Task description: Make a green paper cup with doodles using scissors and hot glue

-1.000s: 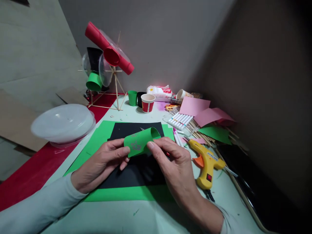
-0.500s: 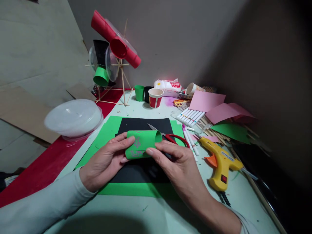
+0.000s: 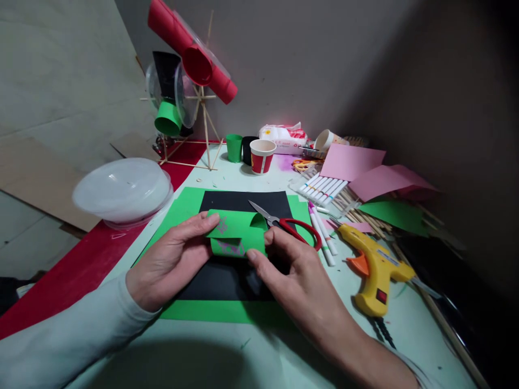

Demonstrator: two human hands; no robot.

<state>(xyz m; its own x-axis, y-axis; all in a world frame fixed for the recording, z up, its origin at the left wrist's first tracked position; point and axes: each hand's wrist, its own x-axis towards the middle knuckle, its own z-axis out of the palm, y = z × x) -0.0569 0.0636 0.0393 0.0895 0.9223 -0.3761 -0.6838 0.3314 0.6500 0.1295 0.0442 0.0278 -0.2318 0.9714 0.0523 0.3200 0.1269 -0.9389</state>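
Between my hands is a piece of green paper (image 3: 237,222) curled into a tube, with purple marks on its surface. Its overlapping edges stand apart on the side toward me, leaving a gap. My left hand (image 3: 174,256) pinches the left end, thumb on top and fingers behind. The right end is gripped by my right hand (image 3: 292,265), thumb in front; its other fingers are partly hidden. Just beyond lie red-handled scissors (image 3: 300,229), blades apart, on black paper (image 3: 227,281) stacked over green sheets (image 3: 203,310).
At right lie a yellow glue gun (image 3: 371,270), white markers (image 3: 324,237), wooden sticks and pink paper (image 3: 352,161). Paper cups (image 3: 263,156) and a tissue pack (image 3: 283,139) stand behind. Clear plastic lids (image 3: 121,189) are at left, near a stick frame with a red paper wheel (image 3: 194,59).
The tube's overlapping edge has lifted and come loose, so a gap shows where it was closed. The view has shifted slightly. Both hands still hold the ends.
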